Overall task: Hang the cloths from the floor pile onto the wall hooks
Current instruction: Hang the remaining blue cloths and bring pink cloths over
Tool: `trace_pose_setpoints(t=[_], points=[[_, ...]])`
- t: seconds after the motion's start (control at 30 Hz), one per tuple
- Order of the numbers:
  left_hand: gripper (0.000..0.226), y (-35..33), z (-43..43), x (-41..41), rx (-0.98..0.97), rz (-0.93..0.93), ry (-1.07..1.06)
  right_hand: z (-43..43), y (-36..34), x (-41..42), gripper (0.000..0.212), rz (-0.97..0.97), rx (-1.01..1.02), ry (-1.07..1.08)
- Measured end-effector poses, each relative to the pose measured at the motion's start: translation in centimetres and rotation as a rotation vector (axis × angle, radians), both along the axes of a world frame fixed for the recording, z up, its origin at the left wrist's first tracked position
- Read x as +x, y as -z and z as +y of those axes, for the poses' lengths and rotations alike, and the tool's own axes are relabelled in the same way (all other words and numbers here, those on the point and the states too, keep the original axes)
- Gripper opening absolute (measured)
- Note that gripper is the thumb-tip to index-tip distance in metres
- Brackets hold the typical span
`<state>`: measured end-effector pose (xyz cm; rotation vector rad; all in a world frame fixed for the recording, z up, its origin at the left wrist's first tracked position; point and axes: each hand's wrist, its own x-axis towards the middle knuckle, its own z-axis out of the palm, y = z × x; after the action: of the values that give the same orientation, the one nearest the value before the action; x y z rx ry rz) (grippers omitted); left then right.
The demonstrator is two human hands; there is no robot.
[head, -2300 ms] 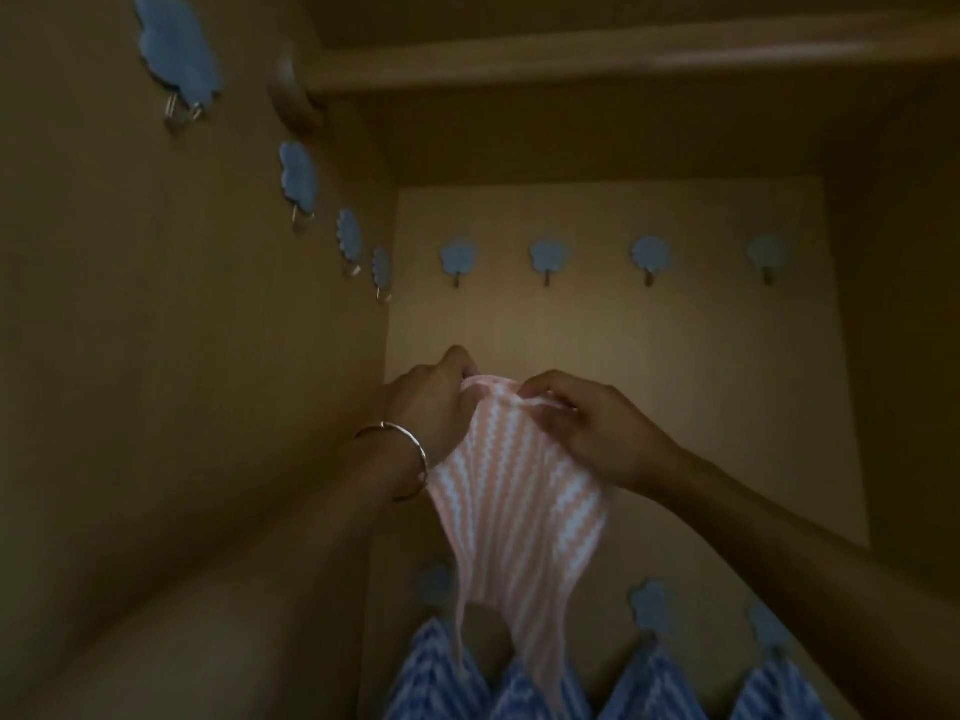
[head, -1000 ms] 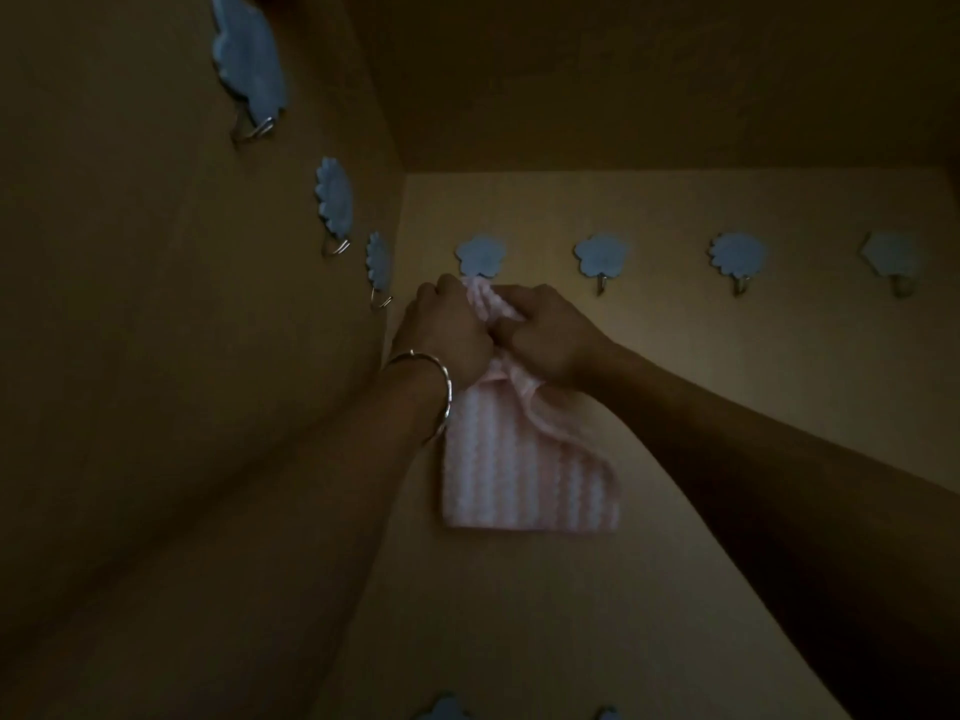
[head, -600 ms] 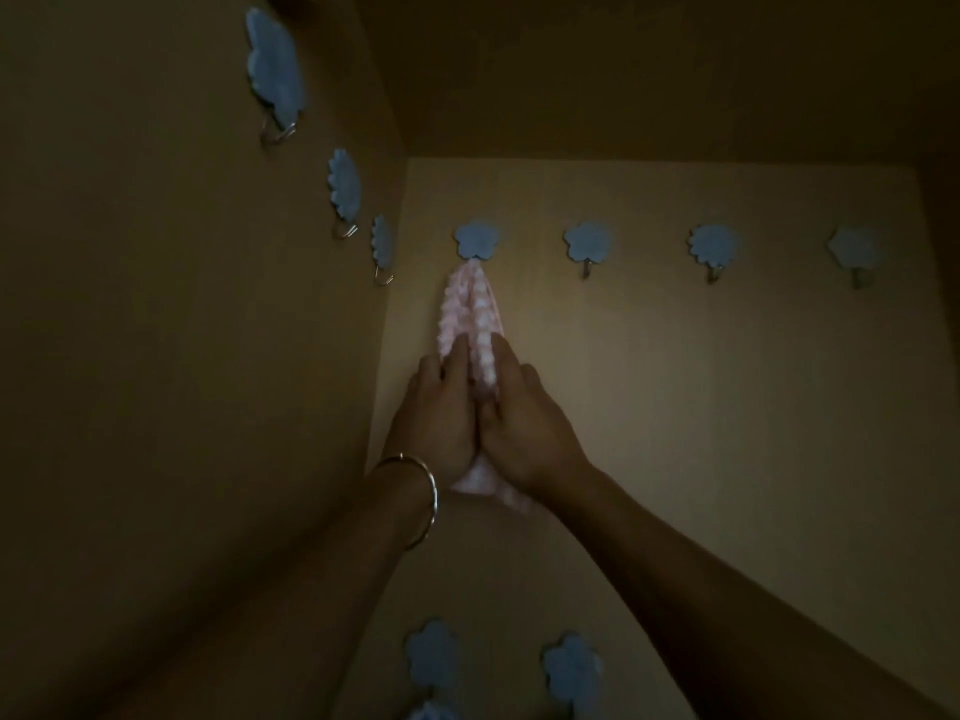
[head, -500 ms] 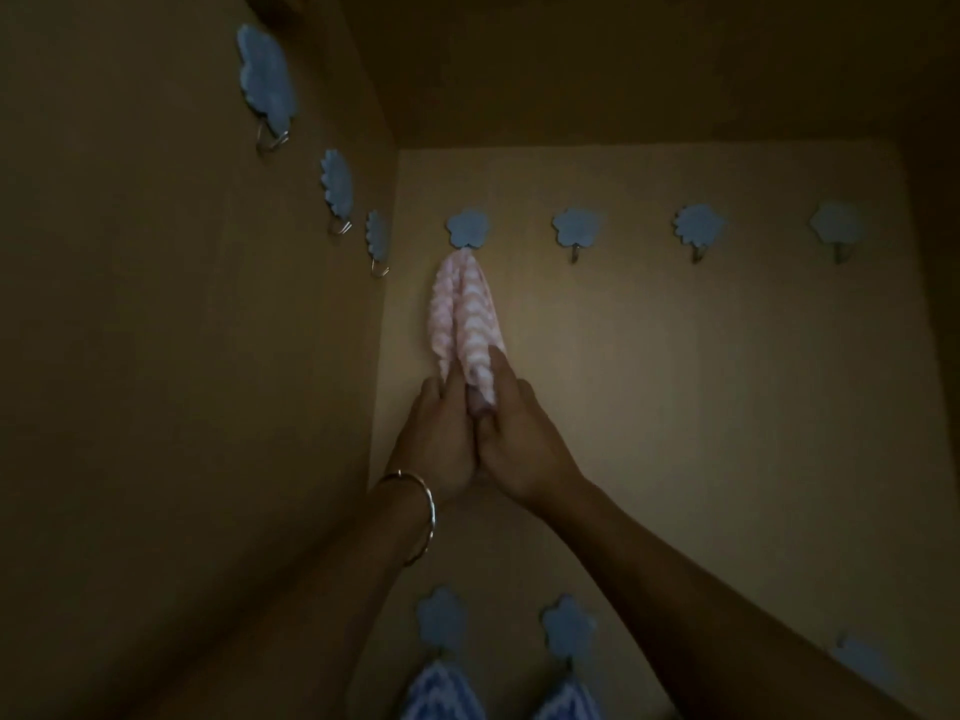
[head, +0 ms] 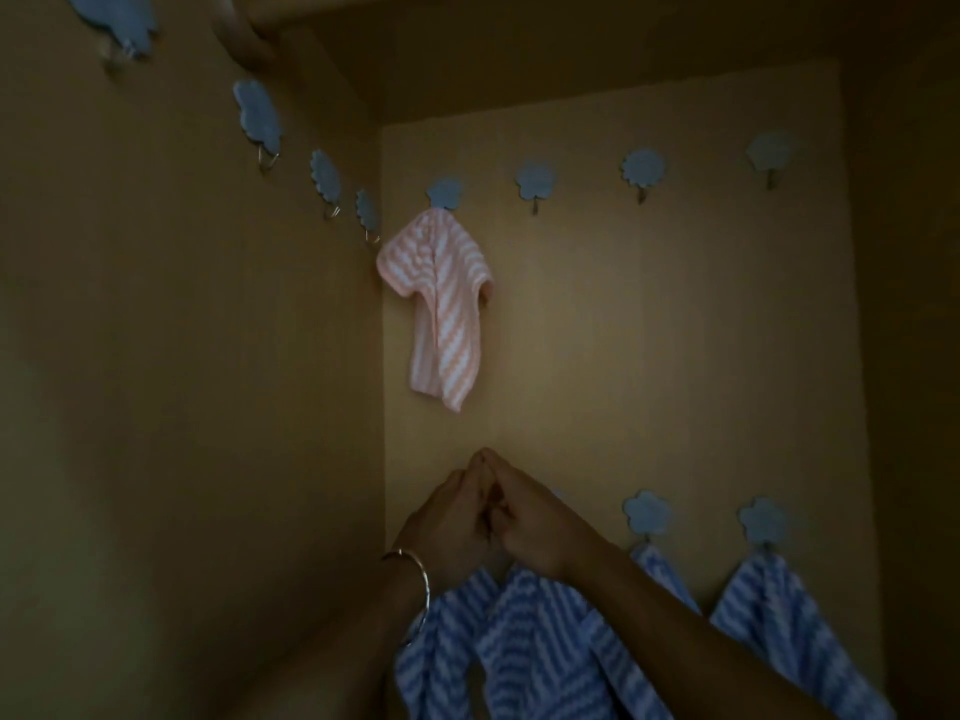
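Both left hand (head: 451,519) and right hand (head: 537,524) touch below pink cloth (head: 441,304); grip unclear in gloom.

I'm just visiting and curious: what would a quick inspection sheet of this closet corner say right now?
Surface: tan back wall, dimly lit.
Job's things: pink striped cloth hangs from the leftmost upper hook; three bare hooks to its right; blue striped cloths hang along the lower row; floor pile not in view.
Clutter: nothing seen.
Hands: left hand and right hand meet at the fingertips below the pink cloth, clear of it, holding nothing; bracelet on the left wrist.
Cables: nothing seen.
Surroundings: side wall with bare side hooks; wooden rail above.
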<state>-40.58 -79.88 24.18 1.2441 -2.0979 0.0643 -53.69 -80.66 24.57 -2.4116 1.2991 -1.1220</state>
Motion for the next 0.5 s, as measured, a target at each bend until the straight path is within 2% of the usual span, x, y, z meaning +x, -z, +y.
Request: trace_pose_setpoints(t=[0.07, 0.13, 0.3, 0.4, 0.43, 0.5], points=[[0.064, 0.9, 1.3, -0.9, 0.025, -0.010, -0.028, 1.2, 0.6, -1.5, 0.036, 0.036, 0.051, -0.038], [0.051, 1.9, 2.0, -1.6, 0.104, 0.028, -0.001, 2.7, 1.4, -2.6, 0.038, 0.063, 0.043, -0.109], [0.038, 3.5, 4.2, -3.3, 0.163, -0.071, -0.089, 2.9, 4.4, -5.0, 0.045, 0.189, 0.115, -0.121], [0.042, 3.4, 5.7, -4.6, 0.186, -0.182, -0.085, 3.9, 4.8, -6.1, 0.047, 0.265, 0.059, -0.094], [0.041, 2.9, 6.2, -4.9, 0.196, -0.200, -0.071, 4.6, 4.6, -6.5, 0.046, 0.260, 0.021, -0.078], [0.035, 2.1, 7.2, -5.2, 0.198, -0.212, -0.036, 6.2, 4.1, -6.9, 0.050, 0.206, 0.096, -0.052]])
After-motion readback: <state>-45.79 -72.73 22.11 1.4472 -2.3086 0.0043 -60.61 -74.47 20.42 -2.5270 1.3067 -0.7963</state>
